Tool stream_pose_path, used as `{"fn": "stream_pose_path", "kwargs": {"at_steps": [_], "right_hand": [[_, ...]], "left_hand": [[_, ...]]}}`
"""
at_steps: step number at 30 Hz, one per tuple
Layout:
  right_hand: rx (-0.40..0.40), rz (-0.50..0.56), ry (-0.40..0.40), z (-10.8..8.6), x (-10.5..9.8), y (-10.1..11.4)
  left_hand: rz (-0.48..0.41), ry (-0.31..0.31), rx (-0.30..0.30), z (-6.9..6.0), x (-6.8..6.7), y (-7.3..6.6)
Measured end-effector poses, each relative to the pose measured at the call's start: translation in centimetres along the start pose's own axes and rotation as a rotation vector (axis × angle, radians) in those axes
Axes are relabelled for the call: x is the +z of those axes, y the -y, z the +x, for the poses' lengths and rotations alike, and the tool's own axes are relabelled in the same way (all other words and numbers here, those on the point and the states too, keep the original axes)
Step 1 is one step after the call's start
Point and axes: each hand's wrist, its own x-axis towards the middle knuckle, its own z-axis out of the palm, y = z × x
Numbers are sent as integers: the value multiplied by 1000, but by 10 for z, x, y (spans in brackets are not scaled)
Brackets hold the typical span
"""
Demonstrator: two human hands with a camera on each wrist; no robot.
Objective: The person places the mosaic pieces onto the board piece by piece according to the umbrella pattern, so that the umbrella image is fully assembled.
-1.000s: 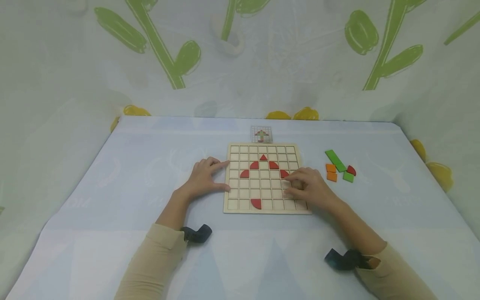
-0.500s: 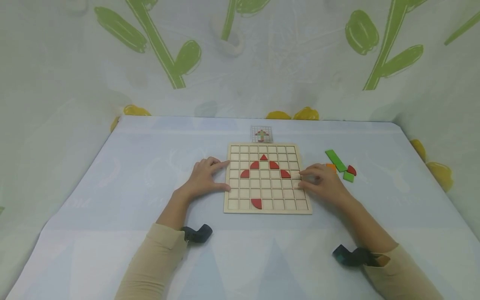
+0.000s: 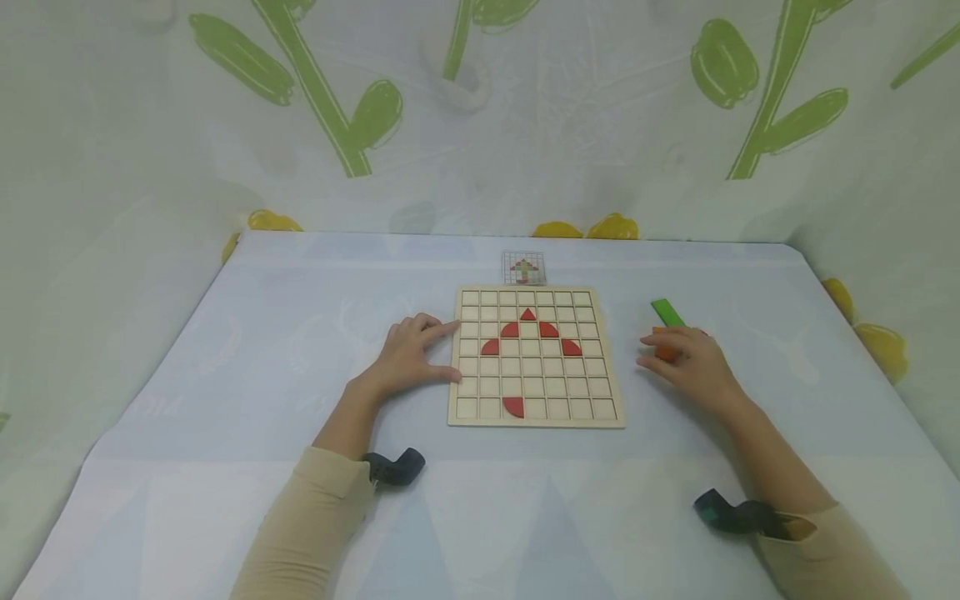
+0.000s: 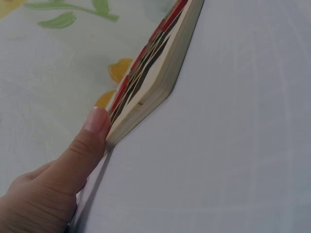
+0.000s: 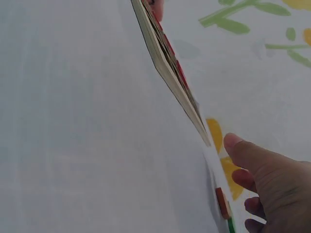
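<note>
A square wooden grid board (image 3: 532,367) lies flat in the middle of the head view. A red triangle (image 3: 527,315) and several red quarter-circle tiles, one near the bottom (image 3: 513,407), sit in its cells. The left hand (image 3: 408,354) touches the board's left edge with spread thumb and forefinger; in the left wrist view its thumb (image 4: 80,153) meets the board's side. Right of the board, the right hand (image 3: 693,367) is over the loose tiles, thumb and fingers apart, holding nothing visible. Orange tiles (image 3: 663,353) show beside its fingertips; it hides most of the others.
A small pattern card (image 3: 523,268) lies against the board's far edge. One green strip (image 3: 667,312) sticks out beyond the right hand. In the right wrist view, an orange tile (image 5: 223,203) lies on the table below the thumb.
The right hand has moved right, off the board's red quarter-circle tile and over to the loose tiles, now covering most of them. The left hand and board look unmoved.
</note>
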Motion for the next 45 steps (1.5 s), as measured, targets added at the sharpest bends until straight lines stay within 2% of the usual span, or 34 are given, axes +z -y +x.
{"fn": "stream_pose_path", "kwargs": {"at_steps": [10, 13, 19, 26, 36, 41, 45], "right_hand": [[156, 2, 84, -7, -26, -21], [205, 30, 93, -8, -32, -29], [285, 8, 100, -10, -41, -42], [316, 20, 141, -10, -45, -55], [325, -4, 271, -4, -46, -64], [288, -26, 281, -2, -48, -66], [304, -39, 298, -3, -51, -68]], "left_hand": [[-4, 1, -2, 0, 0, 0], [-7, 1, 2, -1, 1, 1], [-5, -3, 7, -3, 1, 1], [-16, -2, -1, -4, 1, 0], [-13, -9, 3, -3, 2, 2], [-5, -9, 6, -1, 2, 2], [-3, -7, 4, 0, 2, 2]]}}
